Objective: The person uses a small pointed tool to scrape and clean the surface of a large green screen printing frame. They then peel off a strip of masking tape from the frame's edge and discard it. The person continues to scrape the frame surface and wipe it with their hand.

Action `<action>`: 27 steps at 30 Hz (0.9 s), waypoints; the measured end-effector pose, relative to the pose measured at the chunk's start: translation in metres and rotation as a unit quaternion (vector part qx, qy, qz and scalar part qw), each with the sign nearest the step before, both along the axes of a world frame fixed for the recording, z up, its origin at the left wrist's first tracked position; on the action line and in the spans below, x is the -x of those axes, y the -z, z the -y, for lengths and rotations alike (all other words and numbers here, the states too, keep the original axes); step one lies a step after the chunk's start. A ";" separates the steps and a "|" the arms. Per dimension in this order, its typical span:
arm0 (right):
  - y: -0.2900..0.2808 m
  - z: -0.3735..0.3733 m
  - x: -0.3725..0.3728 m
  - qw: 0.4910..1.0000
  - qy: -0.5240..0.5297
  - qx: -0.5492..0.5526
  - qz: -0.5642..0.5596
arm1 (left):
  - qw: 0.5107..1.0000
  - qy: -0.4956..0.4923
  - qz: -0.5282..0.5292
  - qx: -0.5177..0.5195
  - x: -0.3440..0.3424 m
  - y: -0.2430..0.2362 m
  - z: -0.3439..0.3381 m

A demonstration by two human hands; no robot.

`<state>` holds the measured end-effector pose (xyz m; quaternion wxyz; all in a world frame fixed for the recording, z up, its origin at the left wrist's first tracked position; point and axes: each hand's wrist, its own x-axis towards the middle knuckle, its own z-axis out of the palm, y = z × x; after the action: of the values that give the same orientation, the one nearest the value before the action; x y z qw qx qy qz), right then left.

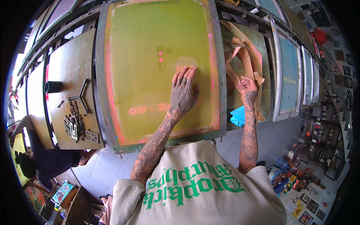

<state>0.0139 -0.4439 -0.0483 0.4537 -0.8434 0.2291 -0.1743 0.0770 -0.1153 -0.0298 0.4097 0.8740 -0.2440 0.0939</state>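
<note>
Left hand point(183, 91): straight fingers on yellow-green mesh screen point(144, 86), toward right edge. Right hand point(247, 87): fingers curled; grip on brown strips point(245, 62) obscured, indeterminable.

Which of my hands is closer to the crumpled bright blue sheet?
Your right hand. It is just beyond the blue sheet, among long tan strips; your left hand is farther off, leftward, on the framed yellow-green screen.

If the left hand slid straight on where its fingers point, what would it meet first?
Likely the pale patch on the framed screen, just ahead of the left hand; exact contact is unclear.
</note>
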 end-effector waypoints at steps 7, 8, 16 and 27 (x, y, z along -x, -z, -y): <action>0.011 -0.001 0.005 0.997 0.032 0.072 0.008 | 1.000 0.002 -0.006 0.002 0.000 0.001 0.001; 0.010 -0.008 0.006 0.991 0.041 0.125 -0.002 | 1.000 -0.001 -0.002 0.002 0.000 0.002 0.000; 0.014 -0.018 0.012 0.966 0.105 0.184 0.150 | 1.000 0.001 -0.003 -0.001 0.001 0.001 0.001; 0.014 -0.024 0.031 0.959 0.035 0.279 0.043 | 1.000 0.000 -0.003 -0.003 0.001 0.002 0.001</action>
<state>-0.0167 -0.4201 -0.0619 0.2031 -0.9197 0.1815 -0.2829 0.0757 -0.1162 -0.0321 0.4078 0.8755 -0.2427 0.0906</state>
